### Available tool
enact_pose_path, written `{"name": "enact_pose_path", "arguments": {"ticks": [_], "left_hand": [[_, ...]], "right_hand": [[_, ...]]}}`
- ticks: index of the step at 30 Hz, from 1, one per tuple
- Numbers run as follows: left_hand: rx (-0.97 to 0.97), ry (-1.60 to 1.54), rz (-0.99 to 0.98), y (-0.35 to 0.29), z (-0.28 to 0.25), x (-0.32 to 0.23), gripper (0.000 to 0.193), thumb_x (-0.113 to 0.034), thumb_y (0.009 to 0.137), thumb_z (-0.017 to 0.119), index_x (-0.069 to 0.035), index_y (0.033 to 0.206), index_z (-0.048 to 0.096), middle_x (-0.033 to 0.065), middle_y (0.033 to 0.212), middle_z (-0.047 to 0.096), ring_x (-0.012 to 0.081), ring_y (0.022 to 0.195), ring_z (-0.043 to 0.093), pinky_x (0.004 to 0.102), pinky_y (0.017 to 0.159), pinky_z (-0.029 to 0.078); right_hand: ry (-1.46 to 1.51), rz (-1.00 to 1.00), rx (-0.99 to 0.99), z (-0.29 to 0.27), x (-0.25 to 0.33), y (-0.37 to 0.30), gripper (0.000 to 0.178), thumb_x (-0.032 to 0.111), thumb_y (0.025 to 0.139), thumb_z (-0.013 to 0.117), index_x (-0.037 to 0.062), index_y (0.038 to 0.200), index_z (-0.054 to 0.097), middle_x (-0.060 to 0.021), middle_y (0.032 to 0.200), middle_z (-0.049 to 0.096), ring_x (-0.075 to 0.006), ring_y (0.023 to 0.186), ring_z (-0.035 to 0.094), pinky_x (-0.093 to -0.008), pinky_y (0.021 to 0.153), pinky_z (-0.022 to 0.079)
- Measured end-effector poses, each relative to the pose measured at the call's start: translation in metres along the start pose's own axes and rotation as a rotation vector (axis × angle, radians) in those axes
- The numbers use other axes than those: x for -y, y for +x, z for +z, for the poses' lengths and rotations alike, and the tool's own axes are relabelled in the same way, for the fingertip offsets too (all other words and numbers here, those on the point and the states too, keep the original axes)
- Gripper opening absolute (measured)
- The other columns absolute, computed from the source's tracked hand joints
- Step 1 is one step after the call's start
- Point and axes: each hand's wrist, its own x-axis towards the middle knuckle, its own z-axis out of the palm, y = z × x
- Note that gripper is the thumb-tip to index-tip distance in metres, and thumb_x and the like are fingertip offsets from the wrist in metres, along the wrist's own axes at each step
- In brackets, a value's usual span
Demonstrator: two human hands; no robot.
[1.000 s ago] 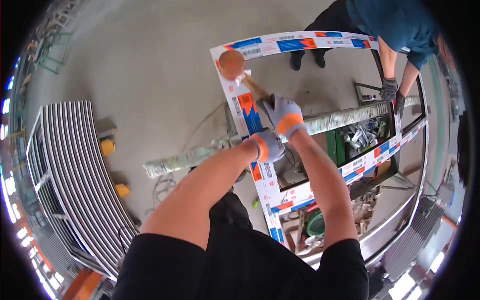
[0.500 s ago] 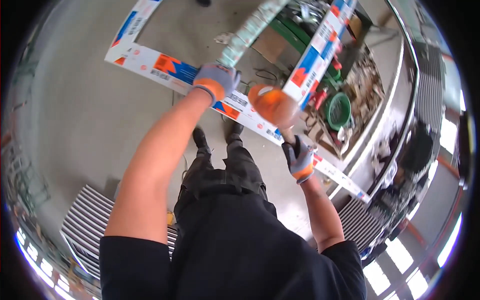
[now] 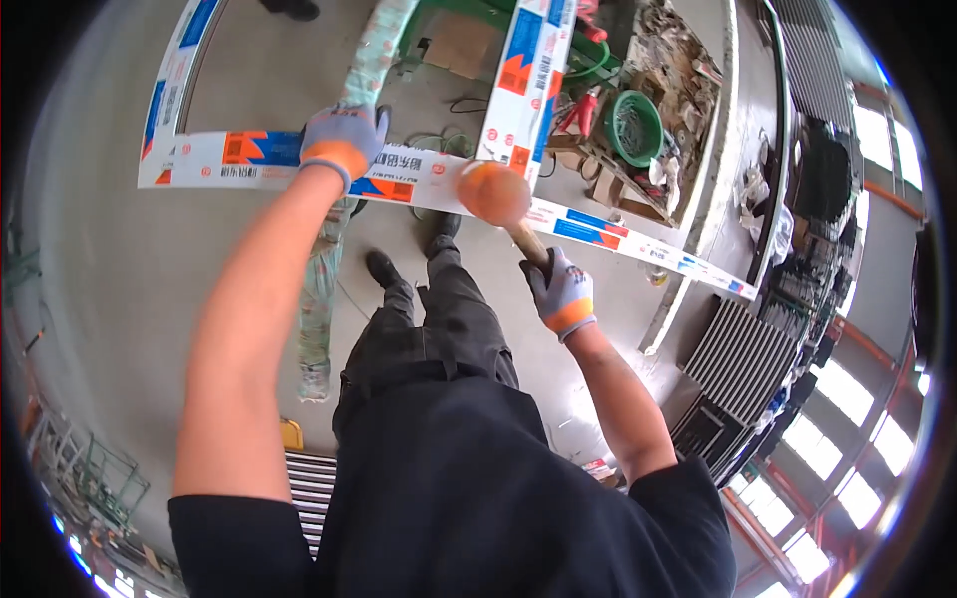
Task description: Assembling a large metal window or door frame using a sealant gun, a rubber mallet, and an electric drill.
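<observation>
A frame of bars (image 3: pixel 204 159) in white film with blue and orange print lies across in front of me. My left hand (image 3: pixel 342 145), in a grey and orange glove, is closed over its near bar, beside a film-wrapped support (image 3: pixel 371 60) running underneath. My right hand (image 3: pixel 563 294), gloved alike, grips the wooden handle of a mallet (image 3: pixel 495 194). The mallet's orange-brown head is slightly blurred and appears over the corner where a crossbar (image 3: pixel 523 80) meets the near bar. Whether it touches the bar I cannot tell.
Beyond the crossbar, a green basket (image 3: pixel 635 130) sits among scraps on a bench (image 3: pixel 678 85). Red-handled tools (image 3: pixel 583 110) lie beside it. Stacked striped profiles (image 3: pixel 743 354) stand at the right, and a dark shoe (image 3: pixel 291 8) shows at the top.
My view has shifted, so the frame appears farther left and more level. The mallet head has moved slightly left relative to the crossbar. Both hands keep their grips.
</observation>
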Motion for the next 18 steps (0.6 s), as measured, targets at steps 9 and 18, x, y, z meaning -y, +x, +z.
{"name": "enact_pose_path", "arguments": {"ticks": [9,18], "left_hand": [[-0.135,0.022,-0.012,-0.01,0.029,0.01,0.034,-0.038,0.092,0.046,-0.009,0.087,0.064,0.0147,0.084,0.068,0.0329,0.081,0.065,0.0463,0.077,0.049],[-0.1,0.007,0.004,-0.003,0.029,0.004,0.026,-0.036,0.085,0.054,-0.011,0.087,0.064,0.0113,0.082,0.067,0.0311,0.081,0.063,0.0444,0.077,0.047]], "right_hand": [[0.225,0.136,-0.074,-0.033,-0.002,0.065,0.04,0.045,0.089,0.06,0.005,0.091,0.057,-0.0231,0.077,0.065,-0.044,0.075,0.061,-0.0505,0.066,0.047],[0.202,-0.029,-0.421,-0.129,-0.044,0.366,0.032,0.033,0.091,0.057,0.0017,0.091,0.063,-0.0236,0.079,0.064,-0.0423,0.077,0.062,-0.0473,0.064,0.048]]}}
